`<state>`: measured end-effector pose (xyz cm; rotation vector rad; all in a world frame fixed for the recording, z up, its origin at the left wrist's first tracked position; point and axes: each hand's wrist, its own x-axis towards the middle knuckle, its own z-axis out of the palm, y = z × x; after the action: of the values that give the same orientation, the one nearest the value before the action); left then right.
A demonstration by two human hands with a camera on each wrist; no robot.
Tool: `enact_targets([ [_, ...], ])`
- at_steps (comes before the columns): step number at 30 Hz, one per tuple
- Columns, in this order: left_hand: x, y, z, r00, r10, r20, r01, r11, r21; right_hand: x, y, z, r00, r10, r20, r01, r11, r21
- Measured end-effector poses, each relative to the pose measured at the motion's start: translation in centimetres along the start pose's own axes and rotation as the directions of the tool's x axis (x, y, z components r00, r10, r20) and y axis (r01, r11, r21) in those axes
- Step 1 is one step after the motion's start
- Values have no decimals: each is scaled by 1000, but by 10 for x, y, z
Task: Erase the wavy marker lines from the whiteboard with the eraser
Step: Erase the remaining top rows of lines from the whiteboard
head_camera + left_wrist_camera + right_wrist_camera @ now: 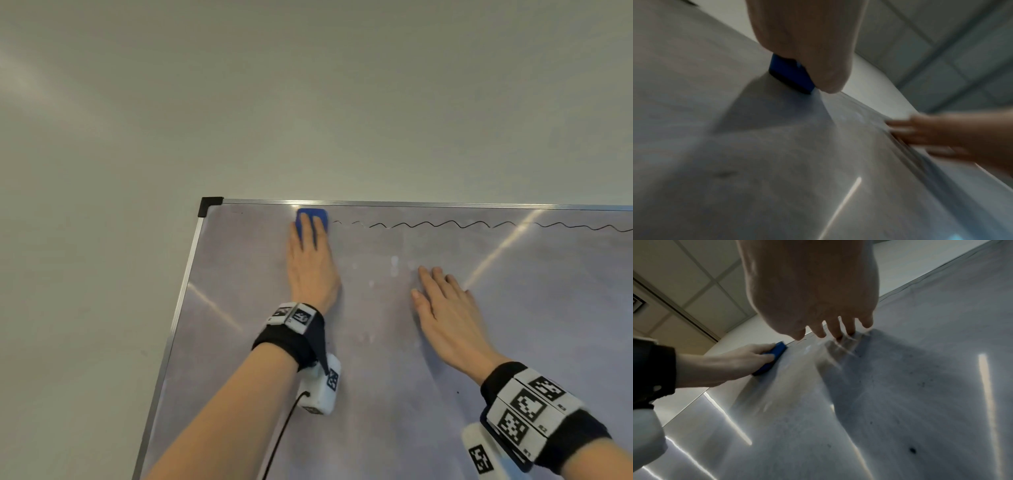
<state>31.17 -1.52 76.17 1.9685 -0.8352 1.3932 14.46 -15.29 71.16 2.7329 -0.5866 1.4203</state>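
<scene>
Head view: left hand (310, 267) stretched up the grey, aluminium-framed whiteboard (445, 342), fingers laid over the small blue block eraser (311, 219) and thumb curled against its side, clamping it flat to the board just under the top rail, near the black plastic corner cap (209, 205). Just right of the eraser, broken traces, then the thin black wavy marker line (479, 224) running rightward past the frame edge, above the right hand. Right hand (448, 311) lower and well apart from the left, fingers straight and slightly spread, palm flat on the board, holding nothing. Marker-tagged black wristbands (294, 329) on both wrists.
</scene>
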Motion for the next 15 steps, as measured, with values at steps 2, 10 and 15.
enact_targets([
  [2,-4,32,7,988,145,46,-145,989,2,0,1,-2,1000,5,5,-5,1000,3],
  [10,1,-14,4,973,216,77,-225,965,132,0,6,-6,999,2,41,-4,999,38],
  [15,5,-14,-9,996,-87,15,87,996,14,0,7,-7,999,-23,40,21,999,41],
])
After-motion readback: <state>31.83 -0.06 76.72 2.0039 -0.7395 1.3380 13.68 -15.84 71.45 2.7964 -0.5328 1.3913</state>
